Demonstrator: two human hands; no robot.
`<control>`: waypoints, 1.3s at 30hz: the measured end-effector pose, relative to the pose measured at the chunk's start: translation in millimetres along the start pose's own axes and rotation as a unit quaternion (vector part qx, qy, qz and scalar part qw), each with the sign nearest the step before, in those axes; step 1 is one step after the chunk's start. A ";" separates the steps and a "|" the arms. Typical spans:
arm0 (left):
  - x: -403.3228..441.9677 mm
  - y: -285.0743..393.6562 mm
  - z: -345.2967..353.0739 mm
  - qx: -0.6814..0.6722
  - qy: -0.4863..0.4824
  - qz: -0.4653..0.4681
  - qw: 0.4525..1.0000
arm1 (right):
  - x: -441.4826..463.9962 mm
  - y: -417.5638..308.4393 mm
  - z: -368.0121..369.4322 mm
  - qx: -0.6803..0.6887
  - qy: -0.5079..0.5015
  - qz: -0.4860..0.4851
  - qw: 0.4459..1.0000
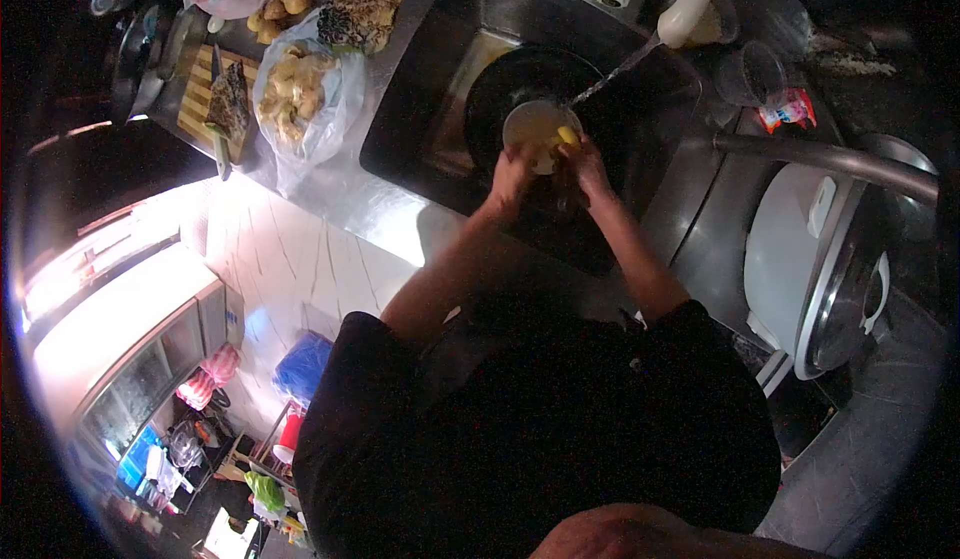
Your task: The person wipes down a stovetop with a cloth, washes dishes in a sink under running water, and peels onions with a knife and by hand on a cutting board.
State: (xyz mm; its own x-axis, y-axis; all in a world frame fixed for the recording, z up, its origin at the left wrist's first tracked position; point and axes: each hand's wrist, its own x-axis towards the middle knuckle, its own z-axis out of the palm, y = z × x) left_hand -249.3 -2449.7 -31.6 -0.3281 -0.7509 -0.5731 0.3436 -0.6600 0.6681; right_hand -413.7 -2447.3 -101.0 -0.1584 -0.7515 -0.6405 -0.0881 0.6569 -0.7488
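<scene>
A pale round dish (532,124), a bowl or plate, is held over a large dark round pan (483,99) in the sink (395,134). My left hand (512,177) is closed on the dish's near left rim. On the right side, my right hand (586,167) is closed around a small yellow thing that looks like a sponge (568,137), pressed against the dish. A thin stream of water runs from the white faucet (690,9) down to the dish's far edge. My fingertips are partly hidden.
Left of the sink are a plastic bag of pale pieces (295,94), a striped cutting board (195,94) with a knife (220,149), and potatoes (285,4). To the right stand a clear container (750,74), a metal rail (830,154) and a large white lidded pot (785,244).
</scene>
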 end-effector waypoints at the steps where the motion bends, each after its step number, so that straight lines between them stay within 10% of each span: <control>1: 19.1 -8.6 -9.1 -0.087 0.009 -0.008 0.996 | -24.5 -25.3 -1.4 0.013 -0.021 0.051 0.998; 4: 84.2 -54.0 -31.4 0.290 -0.111 0.259 0.915 | -77.2 -68.3 8.0 0.082 -0.070 0.011 0.994; 6: 152.0 -105.5 -52.7 0.231 -0.123 0.360 0.895 | -97.6 -71.2 13.1 0.047 -0.075 -0.121 0.989; 8: 175.0 -108.6 -59.9 0.276 -0.093 0.248 0.924 | -115.0 -68.4 14.2 -0.082 -0.053 -0.293 0.951; 10: 166.1 -60.1 -52.0 0.393 -0.015 -0.095 0.915 | -154.3 -94.0 7.3 -0.153 -0.058 -0.293 0.942; 12: 146.1 -44.6 -35.7 0.502 -0.039 0.031 0.863 | -162.6 -93.5 0.3 -0.197 -0.048 -0.267 0.942; 14: 154.6 -63.6 -38.7 -0.028 0.101 -0.102 0.989 | -150.1 -91.9 0.2 -0.155 -0.034 -0.255 0.954; 16: 122.0 -50.7 -9.8 0.468 0.057 0.165 0.866 | -114.9 -82.2 1.9 -0.146 0.004 -0.200 0.969; 18: 98.1 -26.5 12.9 0.545 0.048 0.209 0.811 | -64.4 -63.7 0.3 -0.167 0.064 -0.100 0.979; 20: 92.6 -2.9 24.9 0.249 0.085 0.045 0.964 | -71.0 -62.7 -3.9 -0.126 0.022 -0.076 0.989; 25: 117.9 -19.1 5.6 0.179 0.088 -0.002 0.980 | -133.0 -106.2 -16.9 0.254 -0.187 0.163 0.935; 29: 115.7 -28.5 25.6 0.233 0.120 0.017 0.965 | -125.3 -121.9 -17.9 0.157 -0.153 0.082 0.972; 35: 112.6 19.7 23.4 -0.218 0.023 -0.112 0.969 | -140.3 -143.5 -80.2 -0.114 -0.070 -0.014 0.991; 38: 104.9 37.9 49.2 -0.173 -0.025 0.018 0.984 | -98.6 -189.4 -148.2 -0.337 0.190 -0.371 0.844; 39: 112.1 31.1 50.4 -0.058 -0.061 0.140 0.987 | -104.7 -241.2 -154.8 -0.419 0.229 -0.309 0.822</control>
State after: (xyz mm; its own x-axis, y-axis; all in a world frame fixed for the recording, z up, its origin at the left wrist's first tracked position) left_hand -319.7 -2553.3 -51.2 -0.3063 -0.9007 -0.3080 0.5314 -0.4302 0.7297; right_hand -528.1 -2517.5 173.0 -0.1654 -0.9819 0.0925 -0.9077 0.1148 -0.4036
